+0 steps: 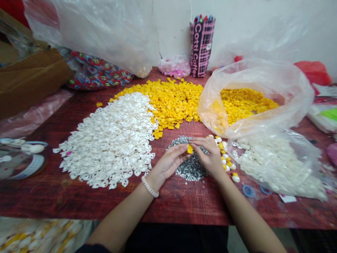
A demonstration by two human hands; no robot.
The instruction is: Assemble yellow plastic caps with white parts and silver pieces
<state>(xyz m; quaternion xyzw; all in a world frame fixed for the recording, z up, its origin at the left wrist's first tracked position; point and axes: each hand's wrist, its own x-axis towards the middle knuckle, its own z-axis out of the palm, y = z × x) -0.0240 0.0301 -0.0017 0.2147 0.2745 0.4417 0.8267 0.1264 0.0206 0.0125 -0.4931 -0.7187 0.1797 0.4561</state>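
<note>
A small yellow plastic piece [190,149] is pinched between the fingertips of my left hand [170,161]. My right hand [210,156] meets it from the other side, thumb and fingers closed at the same piece. Directly below both hands spreads a pile of tiny grey and clear bits [193,172], partly hidden by them. Joined yellow-and-white pieces [235,177] lie just right of my right hand. To the left is a large heap of flat white plastic pieces with holes [107,140]. Behind the hands stretches a heap of yellow pieces [176,102].
An open clear plastic bag [289,80] lies over more yellow pieces. Below it, another bag [284,165] holds white pieces, with a blue cap [248,190] nearby. A plaid paper bag [202,47] stands by the wall. A cardboard box [34,77] sits at the left.
</note>
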